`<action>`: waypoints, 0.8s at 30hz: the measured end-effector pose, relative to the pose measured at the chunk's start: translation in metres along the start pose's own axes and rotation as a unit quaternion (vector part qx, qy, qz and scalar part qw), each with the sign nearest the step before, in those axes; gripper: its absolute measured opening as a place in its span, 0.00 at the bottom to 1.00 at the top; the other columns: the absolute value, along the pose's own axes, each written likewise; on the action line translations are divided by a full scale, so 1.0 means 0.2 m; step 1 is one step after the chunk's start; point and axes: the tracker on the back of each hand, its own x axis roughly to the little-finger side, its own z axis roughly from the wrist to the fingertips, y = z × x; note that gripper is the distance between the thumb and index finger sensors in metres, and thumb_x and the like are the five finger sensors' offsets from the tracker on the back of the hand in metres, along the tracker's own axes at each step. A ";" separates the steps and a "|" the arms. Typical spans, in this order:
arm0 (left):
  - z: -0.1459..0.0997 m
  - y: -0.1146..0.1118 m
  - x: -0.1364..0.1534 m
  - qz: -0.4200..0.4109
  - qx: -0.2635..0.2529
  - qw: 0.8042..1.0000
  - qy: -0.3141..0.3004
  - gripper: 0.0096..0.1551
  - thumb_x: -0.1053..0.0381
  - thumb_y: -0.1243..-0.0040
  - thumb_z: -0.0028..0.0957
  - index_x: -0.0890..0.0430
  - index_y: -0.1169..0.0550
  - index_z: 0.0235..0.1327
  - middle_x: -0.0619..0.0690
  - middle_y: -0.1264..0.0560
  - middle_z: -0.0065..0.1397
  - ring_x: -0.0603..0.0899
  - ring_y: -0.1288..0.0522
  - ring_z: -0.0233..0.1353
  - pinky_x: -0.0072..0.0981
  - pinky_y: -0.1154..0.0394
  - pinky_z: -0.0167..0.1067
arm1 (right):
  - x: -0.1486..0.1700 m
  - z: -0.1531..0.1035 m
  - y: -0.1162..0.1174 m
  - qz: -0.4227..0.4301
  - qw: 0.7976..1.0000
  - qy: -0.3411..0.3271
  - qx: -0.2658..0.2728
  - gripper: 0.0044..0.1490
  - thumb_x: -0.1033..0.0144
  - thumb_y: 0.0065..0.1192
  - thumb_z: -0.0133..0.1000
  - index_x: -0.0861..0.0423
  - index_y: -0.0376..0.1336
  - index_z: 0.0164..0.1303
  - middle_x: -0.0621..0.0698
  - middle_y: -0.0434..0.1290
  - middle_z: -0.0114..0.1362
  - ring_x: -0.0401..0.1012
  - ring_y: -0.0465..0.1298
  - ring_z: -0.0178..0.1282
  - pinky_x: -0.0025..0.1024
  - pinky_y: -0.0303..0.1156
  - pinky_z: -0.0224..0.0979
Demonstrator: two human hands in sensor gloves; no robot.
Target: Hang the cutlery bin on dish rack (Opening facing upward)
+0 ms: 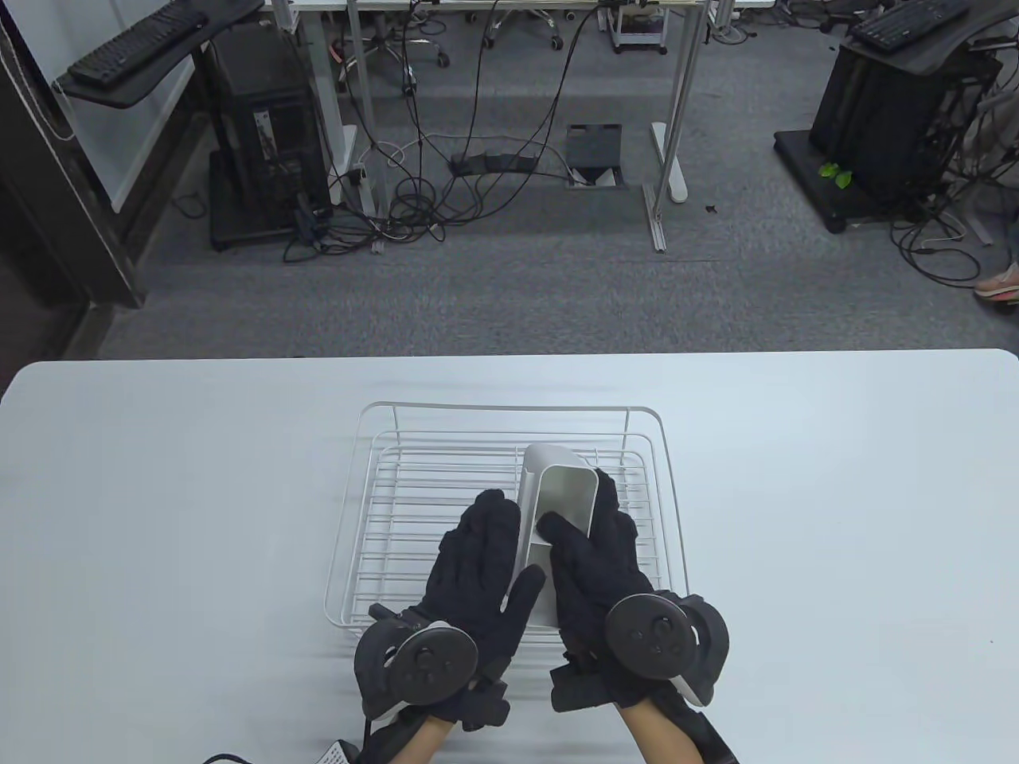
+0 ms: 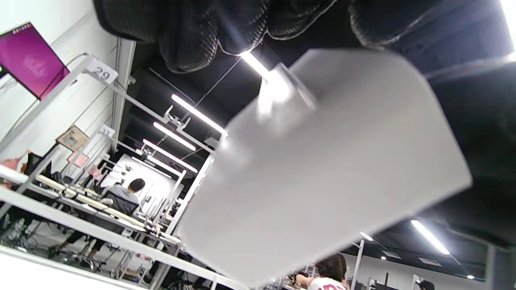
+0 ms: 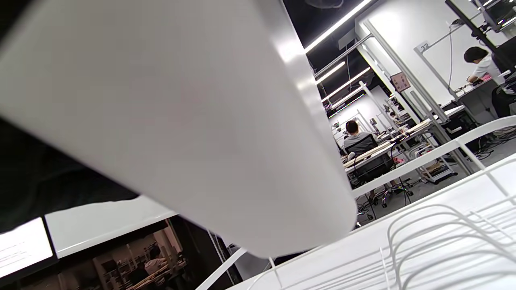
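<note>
A white cutlery bin (image 1: 557,497) is held over the white wire dish rack (image 1: 382,509) in the table view, its opening facing up. My left hand (image 1: 482,557) presses the bin's left side. My right hand (image 1: 593,541) grips its right side, with the thumb over the rim into the opening. The bin's pale wall fills the left wrist view (image 2: 322,169) under my gloved fingers (image 2: 193,36). It also fills the right wrist view (image 3: 161,112), above the rack's wires (image 3: 443,233).
The rack sits at the middle of a white table (image 1: 159,517). Beyond the table's far edge is grey carpet with cables, desk legs and computer towers.
</note>
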 end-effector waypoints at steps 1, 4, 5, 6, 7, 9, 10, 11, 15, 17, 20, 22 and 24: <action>0.00 0.01 0.01 0.003 0.000 1.000 0.001 0.40 0.31 0.61 0.66 0.49 0.49 0.87 0.57 0.45 0.87 0.69 0.36 0.82 0.68 0.41 0.71 | 0.01 0.00 -0.01 0.003 1.000 0.004 0.002 0.22 0.73 0.59 0.61 0.55 0.69 0.65 0.66 0.45 0.84 0.61 0.53 0.81 0.56 0.46 0.77; 0.01 0.04 0.05 0.017 0.006 1.000 0.013 0.40 0.30 0.61 0.66 0.46 0.49 0.87 0.56 0.47 0.89 0.69 0.40 0.84 0.74 0.45 0.70 | 0.04 0.01 -0.04 0.011 1.000 0.013 0.008 0.21 0.74 0.59 0.61 0.54 0.69 0.64 0.65 0.45 0.84 0.60 0.54 0.81 0.56 0.47 0.77; 0.02 0.05 0.07 0.024 0.009 1.000 0.018 0.40 0.30 0.61 0.66 0.46 0.50 0.87 0.56 0.47 0.89 0.70 0.41 0.85 0.75 0.46 0.70 | 0.04 0.01 -0.05 0.011 1.000 0.015 0.010 0.21 0.74 0.59 0.60 0.54 0.70 0.64 0.65 0.46 0.84 0.60 0.54 0.81 0.55 0.47 0.77; 0.02 0.05 0.09 0.031 0.015 0.999 0.024 0.40 0.30 0.61 0.66 0.46 0.50 0.87 0.55 0.48 0.89 0.70 0.43 0.85 0.76 0.48 0.69 | 0.05 0.02 -0.06 0.012 1.000 0.018 0.013 0.21 0.74 0.59 0.60 0.54 0.70 0.64 0.64 0.46 0.84 0.60 0.54 0.81 0.55 0.47 0.77; 0.02 0.05 0.11 0.036 0.019 0.999 0.028 0.41 0.30 0.61 0.66 0.45 0.50 0.87 0.55 0.49 0.90 0.70 0.44 0.86 0.77 0.48 0.69 | 0.06 0.02 -0.07 0.012 1.000 0.020 0.016 0.21 0.74 0.59 0.60 0.54 0.70 0.63 0.64 0.46 0.84 0.59 0.55 0.81 0.55 0.47 0.77; 0.02 0.04 0.15 0.050 0.024 0.998 0.038 0.42 0.29 0.62 0.66 0.46 0.51 0.87 0.55 0.50 0.90 0.71 0.47 0.86 0.79 0.51 0.69 | 0.07 0.02 -0.09 0.011 0.999 0.022 0.021 0.21 0.74 0.60 0.60 0.53 0.70 0.63 0.64 0.47 0.84 0.59 0.56 0.81 0.54 0.49 0.77; 0.02 0.04 0.17 0.060 0.024 0.997 0.042 0.42 0.28 0.61 0.66 0.46 0.52 0.87 0.55 0.50 0.90 0.71 0.49 0.87 0.79 0.54 0.68 | 0.08 0.03 -0.11 0.009 0.999 0.026 0.023 0.21 0.74 0.60 0.60 0.53 0.70 0.63 0.65 0.48 0.84 0.59 0.57 0.81 0.54 0.49 0.77; 0.02 0.04 0.19 0.075 0.025 0.996 0.047 0.42 0.28 0.61 0.66 0.46 0.52 0.87 0.55 0.51 0.90 0.71 0.51 0.87 0.80 0.55 0.68 | 0.08 0.03 -0.12 0.008 0.999 0.029 0.024 0.21 0.74 0.60 0.60 0.52 0.71 0.63 0.65 0.48 0.84 0.58 0.57 0.80 0.54 0.50 0.77; 0.02 0.02 0.26 0.111 0.054 0.990 0.066 0.43 0.27 0.62 0.66 0.47 0.52 0.87 0.54 0.54 0.90 0.72 0.56 0.87 0.81 0.58 0.67 | 0.12 0.03 -0.16 0.009 0.998 0.040 0.036 0.20 0.75 0.60 0.60 0.52 0.71 0.61 0.64 0.50 0.84 0.58 0.60 0.80 0.53 0.53 0.77; 0.02 -0.01 0.30 0.119 0.076 0.987 0.079 0.43 0.27 0.62 0.66 0.46 0.53 0.87 0.54 0.55 0.90 0.71 0.58 0.86 0.81 0.59 0.66 | 0.13 0.04 -0.17 0.012 0.998 0.045 0.041 0.20 0.75 0.60 0.60 0.52 0.71 0.61 0.64 0.50 0.84 0.57 0.61 0.79 0.53 0.54 0.77; 0.00 -0.06 0.35 0.137 0.108 0.980 0.091 0.43 0.27 0.62 0.65 0.46 0.53 0.87 0.53 0.57 0.90 0.71 0.60 0.86 0.81 0.61 0.66 | 0.16 0.04 -0.20 0.014 0.997 0.053 0.047 0.20 0.75 0.60 0.59 0.52 0.72 0.61 0.63 0.51 0.84 0.56 0.63 0.79 0.52 0.56 0.76; 0.00 -0.10 0.38 0.152 0.133 0.974 0.098 0.44 0.26 0.62 0.65 0.46 0.53 0.87 0.53 0.57 0.90 0.71 0.61 0.86 0.81 0.62 0.65 | 0.17 0.04 -0.21 0.014 0.997 0.057 0.051 0.20 0.76 0.61 0.59 0.51 0.72 0.60 0.63 0.51 0.84 0.56 0.63 0.79 0.52 0.56 0.76; -0.01 -0.14 0.40 0.167 0.175 0.964 0.112 0.45 0.25 0.63 0.65 0.47 0.55 0.87 0.54 0.59 0.90 0.70 0.64 0.85 0.80 0.65 0.66 | 0.18 0.04 -0.23 0.013 0.997 0.060 0.055 0.20 0.76 0.61 0.59 0.51 0.72 0.60 0.63 0.51 0.84 0.56 0.63 0.78 0.52 0.56 0.76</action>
